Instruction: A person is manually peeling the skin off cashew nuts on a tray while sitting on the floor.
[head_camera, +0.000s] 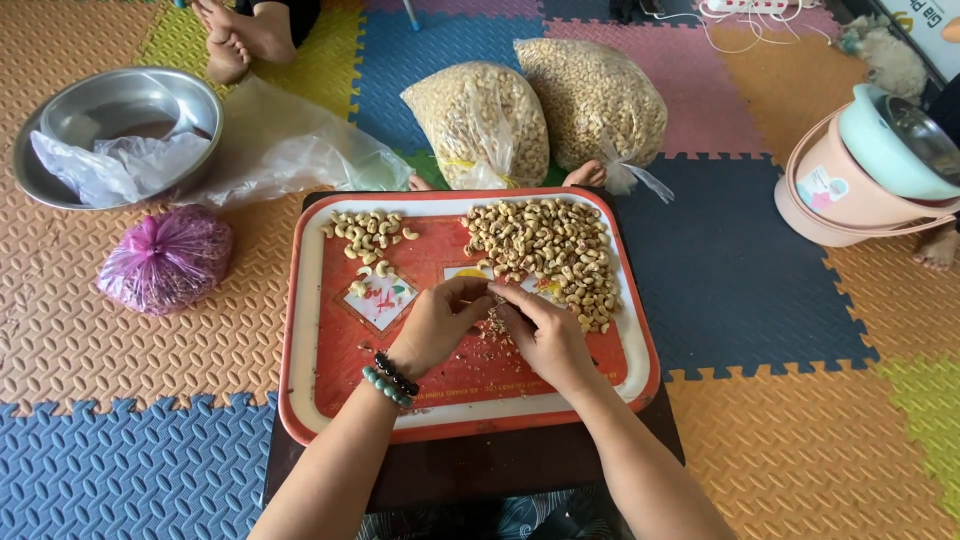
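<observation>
A small nut (496, 301) sits pinched between the fingertips of both hands over the middle of the red tray (310, 340). The left hand (438, 323) has its fingers curled shut on the nut; beaded bracelets (392, 379) ring its wrist. The right hand (545, 335) meets it, fingers bent and closed on the same nut. Crumbs of skin (492, 345) lie on the tray just under the hands. A large heap of unpeeled nuts (548, 252) fills the tray's far right part, and a smaller pile of pale peeled nuts (368, 233) lies at its far left. Beyond the tray stand two clear bags (540, 115) full of nuts. To the left, a steel bowl (120, 105) holds crumpled plastic, with a purple bag (168, 258) near it. At right, stacked pink tubs (860, 175) lie tilted.
</observation>
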